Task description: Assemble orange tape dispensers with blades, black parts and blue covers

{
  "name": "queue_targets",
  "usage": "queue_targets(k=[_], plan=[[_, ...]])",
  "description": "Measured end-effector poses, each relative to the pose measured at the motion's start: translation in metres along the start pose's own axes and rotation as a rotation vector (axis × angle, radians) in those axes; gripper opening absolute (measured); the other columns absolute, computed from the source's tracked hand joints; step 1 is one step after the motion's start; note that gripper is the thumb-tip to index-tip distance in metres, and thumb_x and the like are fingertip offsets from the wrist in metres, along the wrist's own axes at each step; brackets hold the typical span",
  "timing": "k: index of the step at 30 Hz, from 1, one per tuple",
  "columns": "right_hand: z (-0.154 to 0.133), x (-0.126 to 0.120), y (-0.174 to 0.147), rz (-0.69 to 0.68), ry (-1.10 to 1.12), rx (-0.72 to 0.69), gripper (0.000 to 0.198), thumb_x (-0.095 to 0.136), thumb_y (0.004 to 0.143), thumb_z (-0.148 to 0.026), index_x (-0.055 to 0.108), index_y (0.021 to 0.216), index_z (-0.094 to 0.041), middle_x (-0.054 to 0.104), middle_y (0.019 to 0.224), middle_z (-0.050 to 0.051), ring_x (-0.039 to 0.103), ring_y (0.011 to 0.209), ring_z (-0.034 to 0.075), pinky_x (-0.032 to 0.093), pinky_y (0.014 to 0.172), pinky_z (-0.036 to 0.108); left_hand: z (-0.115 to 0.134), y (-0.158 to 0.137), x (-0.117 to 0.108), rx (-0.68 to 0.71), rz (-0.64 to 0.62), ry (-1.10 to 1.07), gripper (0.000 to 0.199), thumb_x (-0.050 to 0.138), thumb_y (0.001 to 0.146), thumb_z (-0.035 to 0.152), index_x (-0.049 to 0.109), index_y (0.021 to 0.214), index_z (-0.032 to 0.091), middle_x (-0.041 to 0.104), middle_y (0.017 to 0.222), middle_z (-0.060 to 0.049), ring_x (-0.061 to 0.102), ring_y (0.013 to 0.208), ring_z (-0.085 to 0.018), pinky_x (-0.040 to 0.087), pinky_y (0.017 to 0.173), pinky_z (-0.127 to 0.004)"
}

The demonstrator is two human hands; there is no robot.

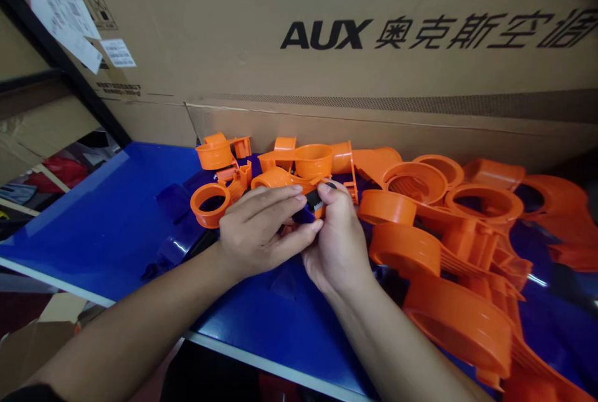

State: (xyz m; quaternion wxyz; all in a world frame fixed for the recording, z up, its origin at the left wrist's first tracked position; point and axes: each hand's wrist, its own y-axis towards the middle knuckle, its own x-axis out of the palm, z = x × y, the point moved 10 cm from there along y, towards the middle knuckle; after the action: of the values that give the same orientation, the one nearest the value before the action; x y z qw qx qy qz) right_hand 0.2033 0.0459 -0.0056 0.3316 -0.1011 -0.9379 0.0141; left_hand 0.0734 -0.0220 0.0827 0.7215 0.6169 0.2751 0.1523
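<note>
In the middle of the head view, both hands meet on a small assembly that looks like the end of a tape dispenser [319,211]. It has a black toothed piece [314,197] and a dark blue part below it. My right hand [343,234] is closed round it from the right, thumb on top. From the left, my left hand [268,224] presses its fingers against the black piece and the blue part. Fingers hide much of the held item. Close beyond the hands lie orange tape dispenser bodies [314,161].
Several orange ring-shaped dispenser bodies [460,321] are heaped on the right of the blue table [112,202]. Dark blue plastic parts [180,240] lie left of my hands. A large cardboard box [210,47] stands along the back. The table's pale front edge [261,358] runs below my forearms.
</note>
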Motion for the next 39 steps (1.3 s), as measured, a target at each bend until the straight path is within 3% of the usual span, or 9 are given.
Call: queue_targets(k=[6, 13, 19, 23, 28, 35, 39], plan=[[0.001, -0.001, 0.0, 0.01, 0.029, 0.008, 0.012, 0.074, 0.086, -0.032, 0.062, 0.088, -0.027, 0.063, 0.086, -0.004, 0.061, 0.082, 0.015, 0.051, 0.077, 0.028, -0.002, 0.001, -0.001, -0.009, 0.022, -0.038, 0.03, 0.091, 0.086, 0.038, 0.08, 0.11, 0.023, 0.088, 0.106, -0.004, 0.086, 0.09, -0.022, 0.073, 0.084, -0.034], [0.0, -0.003, -0.001, 0.047, 0.007, 0.008, 0.015, 0.076, 0.084, -0.033, 0.063, 0.088, -0.027, 0.06, 0.081, -0.005, 0.053, 0.07, 0.014, 0.042, 0.059, 0.026, -0.01, 0.006, 0.003, -0.003, -0.07, -0.183, 0.033, 0.093, 0.084, 0.03, 0.08, 0.113, 0.023, 0.086, 0.109, -0.006, 0.086, 0.094, -0.02, 0.072, 0.086, -0.031], [0.0, -0.003, -0.002, 0.061, 0.007, 0.011, 0.016, 0.076, 0.084, -0.033, 0.062, 0.09, -0.026, 0.062, 0.083, -0.005, 0.055, 0.07, 0.013, 0.038, 0.052, 0.024, -0.006, 0.009, 0.001, 0.02, -0.103, -0.134, 0.029, 0.092, 0.087, 0.034, 0.08, 0.11, 0.021, 0.086, 0.105, -0.006, 0.085, 0.093, -0.019, 0.072, 0.086, -0.03], [-0.001, -0.002, -0.003, 0.062, 0.016, 0.006, 0.019, 0.075, 0.084, -0.035, 0.06, 0.091, -0.026, 0.055, 0.074, -0.007, 0.047, 0.058, 0.01, 0.033, 0.045, 0.023, -0.001, 0.015, -0.004, 0.011, -0.118, -0.093, 0.027, 0.092, 0.086, 0.028, 0.08, 0.108, 0.021, 0.086, 0.103, -0.005, 0.084, 0.09, -0.018, 0.071, 0.084, -0.028], [0.003, -0.002, -0.003, 0.058, 0.041, 0.04, 0.022, 0.074, 0.083, -0.038, 0.059, 0.093, -0.025, 0.055, 0.072, -0.008, 0.048, 0.054, 0.009, 0.036, 0.044, 0.022, -0.002, 0.016, -0.004, 0.02, -0.163, -0.084, 0.031, 0.094, 0.085, 0.03, 0.081, 0.112, 0.021, 0.087, 0.11, -0.006, 0.085, 0.097, -0.019, 0.071, 0.091, -0.028], [0.003, -0.003, -0.004, 0.084, 0.007, 0.072, 0.026, 0.073, 0.082, -0.042, 0.059, 0.096, -0.025, 0.059, 0.07, -0.009, 0.049, 0.048, 0.008, 0.031, 0.038, 0.02, -0.014, 0.016, -0.001, -0.013, -0.231, -0.171, 0.04, 0.096, 0.08, 0.027, 0.082, 0.117, 0.022, 0.087, 0.115, -0.007, 0.085, 0.103, -0.02, 0.07, 0.096, -0.027], [0.003, -0.001, -0.005, 0.061, 0.004, 0.091, 0.026, 0.072, 0.084, -0.043, 0.058, 0.096, -0.025, 0.061, 0.069, -0.008, 0.049, 0.045, 0.008, 0.032, 0.037, 0.019, -0.028, 0.021, 0.002, -0.104, -0.312, -0.33, 0.039, 0.096, 0.081, 0.024, 0.084, 0.117, 0.025, 0.087, 0.113, -0.007, 0.085, 0.106, -0.022, 0.069, 0.098, -0.029]])
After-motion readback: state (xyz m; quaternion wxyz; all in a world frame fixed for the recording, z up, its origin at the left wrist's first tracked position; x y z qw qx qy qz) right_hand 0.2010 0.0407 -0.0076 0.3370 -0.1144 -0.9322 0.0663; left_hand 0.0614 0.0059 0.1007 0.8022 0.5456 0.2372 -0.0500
